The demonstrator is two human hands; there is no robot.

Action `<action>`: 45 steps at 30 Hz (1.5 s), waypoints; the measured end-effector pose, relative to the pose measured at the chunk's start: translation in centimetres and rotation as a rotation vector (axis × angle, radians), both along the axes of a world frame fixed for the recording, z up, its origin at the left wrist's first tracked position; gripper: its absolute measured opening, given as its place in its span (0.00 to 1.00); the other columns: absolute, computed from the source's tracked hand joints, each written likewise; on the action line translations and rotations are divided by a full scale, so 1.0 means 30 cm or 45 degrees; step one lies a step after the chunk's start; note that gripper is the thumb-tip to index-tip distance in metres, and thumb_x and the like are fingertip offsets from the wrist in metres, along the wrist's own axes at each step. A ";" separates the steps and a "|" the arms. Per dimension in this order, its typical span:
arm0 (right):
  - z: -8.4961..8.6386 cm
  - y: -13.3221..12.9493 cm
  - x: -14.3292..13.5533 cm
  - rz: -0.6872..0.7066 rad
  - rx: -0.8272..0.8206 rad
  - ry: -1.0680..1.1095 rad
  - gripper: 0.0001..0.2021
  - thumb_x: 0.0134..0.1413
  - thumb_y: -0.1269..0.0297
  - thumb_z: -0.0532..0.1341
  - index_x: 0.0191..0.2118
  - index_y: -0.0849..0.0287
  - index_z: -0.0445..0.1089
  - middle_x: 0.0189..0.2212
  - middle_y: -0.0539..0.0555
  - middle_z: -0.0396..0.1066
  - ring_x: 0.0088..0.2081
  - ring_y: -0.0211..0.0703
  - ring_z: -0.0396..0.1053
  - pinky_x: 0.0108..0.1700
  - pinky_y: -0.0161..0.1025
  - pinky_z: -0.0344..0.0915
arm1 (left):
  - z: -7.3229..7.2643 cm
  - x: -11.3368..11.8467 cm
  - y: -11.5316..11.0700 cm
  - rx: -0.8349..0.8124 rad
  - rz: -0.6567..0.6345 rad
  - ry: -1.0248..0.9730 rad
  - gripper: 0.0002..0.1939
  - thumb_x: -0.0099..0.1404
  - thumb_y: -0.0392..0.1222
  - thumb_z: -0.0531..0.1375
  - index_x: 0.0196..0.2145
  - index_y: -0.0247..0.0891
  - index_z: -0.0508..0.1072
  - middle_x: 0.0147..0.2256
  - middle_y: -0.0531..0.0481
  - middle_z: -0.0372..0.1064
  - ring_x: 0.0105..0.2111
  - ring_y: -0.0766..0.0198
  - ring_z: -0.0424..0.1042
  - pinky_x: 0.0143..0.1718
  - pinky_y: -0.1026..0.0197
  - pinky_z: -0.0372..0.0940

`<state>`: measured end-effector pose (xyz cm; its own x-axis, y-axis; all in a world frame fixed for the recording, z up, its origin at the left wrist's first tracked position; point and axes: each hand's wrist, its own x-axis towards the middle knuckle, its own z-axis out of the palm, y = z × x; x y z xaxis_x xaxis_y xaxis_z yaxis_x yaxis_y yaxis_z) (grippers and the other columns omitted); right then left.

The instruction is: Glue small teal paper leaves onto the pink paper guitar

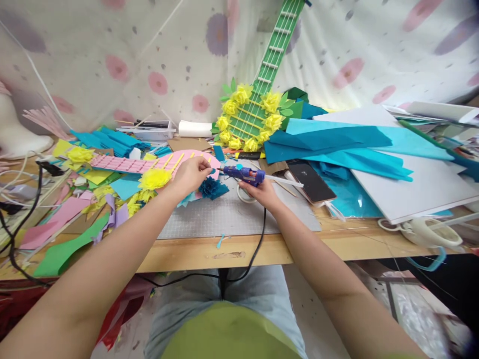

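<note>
My right hand (pixel 264 192) is wrapped round a blue glue gun (pixel 245 174), with a white glue stick (pixel 286 181) poking out of its back. The nozzle points left, close to the fingertips of my left hand (pixel 192 173). Those fingers are pinched together, and a small blue paper piece (pixel 214 171) shows at their tips. Below them lies a dark blue paper flower (pixel 212 188). Behind and under my left hand is a pink paper guitar (pixel 130 164) with yellow strips across it and a yellow paper flower (pixel 154 178) on its edge.
A green paper guitar (pixel 245 117) ringed with yellow flowers leans at the back. Blue paper sheets (pixel 337 144), a phone (pixel 312 180) and a white cup (pixel 430 232) are on the right. Paper scraps (pixel 75 239) cover the left. The gun's black cord (pixel 258 249) hangs over the table's front edge.
</note>
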<state>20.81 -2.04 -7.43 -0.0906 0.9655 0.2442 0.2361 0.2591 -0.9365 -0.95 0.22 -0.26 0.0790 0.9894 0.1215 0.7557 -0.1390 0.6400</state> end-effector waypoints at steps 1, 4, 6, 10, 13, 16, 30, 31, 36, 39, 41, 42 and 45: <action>-0.001 0.001 0.001 0.009 0.007 -0.011 0.21 0.42 0.45 0.65 0.35 0.59 0.74 0.26 0.52 0.71 0.34 0.47 0.70 0.35 0.41 0.66 | 0.002 0.002 -0.001 -0.011 0.009 0.004 0.04 0.57 0.41 0.60 0.29 0.38 0.70 0.28 0.50 0.73 0.29 0.62 0.71 0.31 0.61 0.61; -0.006 0.005 0.003 0.042 0.014 -0.050 0.21 0.43 0.44 0.65 0.35 0.58 0.74 0.27 0.52 0.72 0.35 0.47 0.70 0.36 0.41 0.66 | -0.001 0.001 0.004 -0.017 0.020 0.018 0.04 0.57 0.41 0.60 0.29 0.38 0.70 0.28 0.49 0.73 0.30 0.61 0.71 0.31 0.61 0.61; -0.013 0.008 0.004 0.042 0.012 -0.077 0.22 0.43 0.43 0.64 0.34 0.58 0.74 0.27 0.52 0.72 0.35 0.46 0.70 0.36 0.41 0.66 | -0.007 -0.003 0.010 -0.011 0.026 0.035 0.05 0.57 0.42 0.61 0.29 0.38 0.71 0.29 0.49 0.74 0.30 0.61 0.72 0.31 0.60 0.61; -0.022 0.012 0.007 0.044 0.006 -0.116 0.22 0.44 0.43 0.64 0.33 0.59 0.73 0.25 0.52 0.70 0.34 0.46 0.69 0.35 0.40 0.65 | -0.016 -0.007 0.016 -0.011 0.035 0.043 0.06 0.57 0.43 0.61 0.29 0.39 0.72 0.29 0.49 0.75 0.31 0.61 0.72 0.32 0.60 0.62; -0.020 0.010 0.007 0.065 0.006 -0.121 0.20 0.44 0.44 0.64 0.32 0.58 0.72 0.24 0.51 0.70 0.34 0.46 0.69 0.35 0.40 0.65 | -0.014 -0.005 0.014 -0.030 0.035 0.055 0.05 0.57 0.43 0.61 0.29 0.39 0.72 0.29 0.49 0.75 0.31 0.60 0.73 0.32 0.61 0.63; -0.014 0.007 0.004 0.058 0.010 -0.108 0.18 0.43 0.45 0.65 0.30 0.57 0.72 0.24 0.51 0.70 0.34 0.46 0.69 0.36 0.40 0.65 | -0.009 -0.001 0.011 -0.031 0.037 0.037 0.05 0.56 0.43 0.61 0.29 0.39 0.72 0.28 0.49 0.74 0.31 0.60 0.73 0.31 0.61 0.63; -0.018 0.009 0.004 0.026 0.011 -0.077 0.18 0.43 0.46 0.65 0.33 0.56 0.74 0.28 0.52 0.74 0.36 0.48 0.71 0.40 0.44 0.67 | -0.011 -0.003 0.003 -0.058 0.007 -0.050 0.05 0.55 0.43 0.62 0.27 0.39 0.72 0.27 0.49 0.74 0.28 0.61 0.71 0.29 0.61 0.62; -0.016 0.008 0.003 0.025 0.014 -0.077 0.19 0.43 0.45 0.65 0.33 0.56 0.74 0.28 0.52 0.74 0.36 0.48 0.71 0.40 0.44 0.67 | -0.009 -0.002 0.001 -0.063 0.006 -0.050 0.05 0.56 0.43 0.62 0.27 0.39 0.72 0.27 0.49 0.74 0.28 0.61 0.71 0.29 0.61 0.62; -0.019 0.008 0.000 -0.007 -0.003 -0.060 0.20 0.42 0.45 0.65 0.34 0.57 0.74 0.28 0.52 0.74 0.35 0.47 0.71 0.40 0.43 0.67 | -0.018 -0.005 -0.004 -0.079 -0.068 -0.083 0.05 0.55 0.43 0.61 0.27 0.39 0.72 0.25 0.50 0.72 0.26 0.62 0.70 0.26 0.62 0.61; -0.031 0.017 0.005 -0.078 0.000 -0.021 0.21 0.40 0.44 0.66 0.33 0.57 0.74 0.28 0.52 0.74 0.34 0.47 0.71 0.39 0.43 0.67 | -0.033 -0.012 -0.004 -0.110 -0.136 -0.165 0.04 0.54 0.42 0.62 0.26 0.40 0.72 0.24 0.50 0.71 0.25 0.63 0.70 0.26 0.61 0.63; -0.039 0.028 0.018 -0.169 0.009 0.005 0.21 0.40 0.44 0.65 0.32 0.58 0.73 0.27 0.52 0.74 0.33 0.47 0.71 0.39 0.44 0.67 | -0.039 -0.018 -0.005 -0.131 -0.140 -0.216 0.04 0.53 0.41 0.63 0.26 0.40 0.72 0.24 0.51 0.71 0.25 0.63 0.70 0.27 0.61 0.63; -0.042 0.036 0.027 -0.229 0.010 0.010 0.21 0.40 0.43 0.65 0.32 0.58 0.73 0.26 0.53 0.74 0.33 0.48 0.71 0.38 0.45 0.68 | -0.040 -0.021 -0.005 -0.135 -0.134 -0.235 0.04 0.53 0.40 0.63 0.26 0.40 0.72 0.25 0.51 0.71 0.25 0.63 0.70 0.27 0.61 0.63; -0.052 0.071 0.066 -0.446 0.041 -0.019 0.23 0.41 0.42 0.63 0.31 0.60 0.73 0.27 0.57 0.75 0.34 0.51 0.72 0.39 0.47 0.68 | -0.037 -0.023 0.000 -0.125 -0.108 -0.315 0.04 0.52 0.39 0.64 0.26 0.38 0.72 0.25 0.50 0.72 0.25 0.63 0.70 0.27 0.62 0.63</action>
<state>22.78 0.07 -8.99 0.2412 0.9303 0.2762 0.3296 0.1892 -0.9250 -1.64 0.21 -1.37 0.1417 0.9886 0.0513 0.5629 -0.1231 0.8173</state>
